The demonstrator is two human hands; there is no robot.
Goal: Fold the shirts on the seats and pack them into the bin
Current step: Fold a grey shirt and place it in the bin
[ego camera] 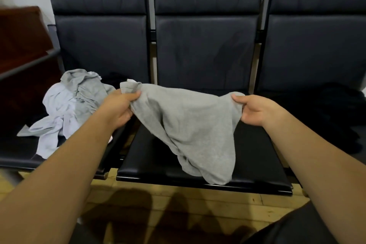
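Lying crumpled on the left seat (17,156), a heap of pale shirts (67,105); left hand (118,108) fingers (134,96) pinching one corner of the grey shirt (190,128), right hand (257,110) fingers (237,98) clamping the opposite corner, cloth sagging between onto the middle seat (257,164).

Count, head view: three black padded leather seats in a row — left (17,156), middle (257,154), right (316,49). Two bare hands: left (118,108), right (257,111). One grey cotton shirt held up (188,125). One crumpled pile of grey and white garments (73,101); items within not separable. One heap of black cloth (336,117).
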